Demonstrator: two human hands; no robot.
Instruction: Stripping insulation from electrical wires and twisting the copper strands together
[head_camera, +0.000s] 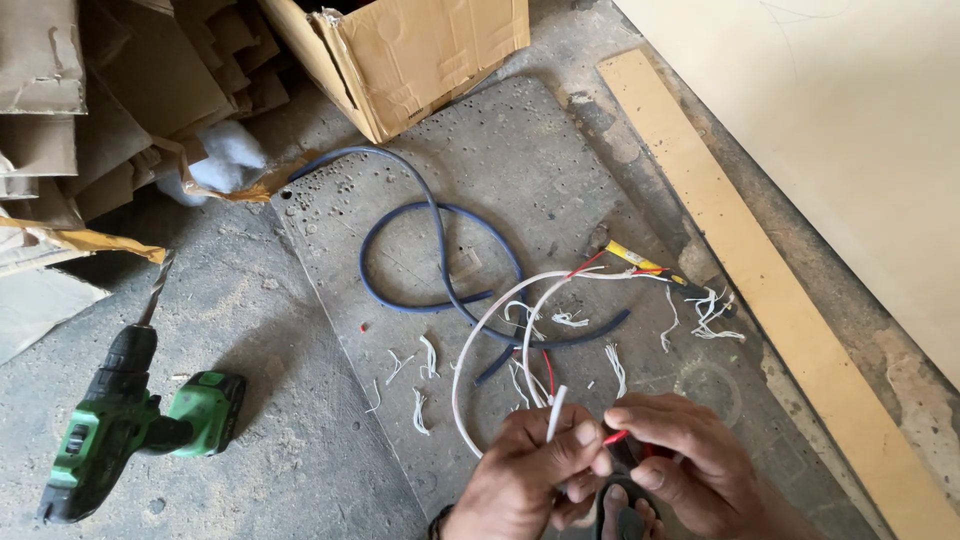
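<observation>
Both hands are closed on the wiring at the near edge of the grey slab (520, 180): the left hand (530, 475) pinches a white wire (556, 410), the right hand (690, 465) a red wire (615, 437). Judging by the white insulation scraps (425, 385) scattered just beyond, much stripping looks done, while the blue cable (440, 250) farther out lies untouched, and a green drill (130, 420) rests well off left.

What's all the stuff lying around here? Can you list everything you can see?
cordless drill: one, green and black, floor at left
blue cable: one, looped on the grey slab
white wire: a few strands, running from the hands across the slab
red wire: one, thin, pinched at the fingertips
wire offcuts: many, white, scattered on the slab
yellow-handled tool: one, right part of the slab
cardboard box: one, brown, top
wooden strip: one, tan, right
left hand: holds white wire
right hand: pinches red wire
</observation>
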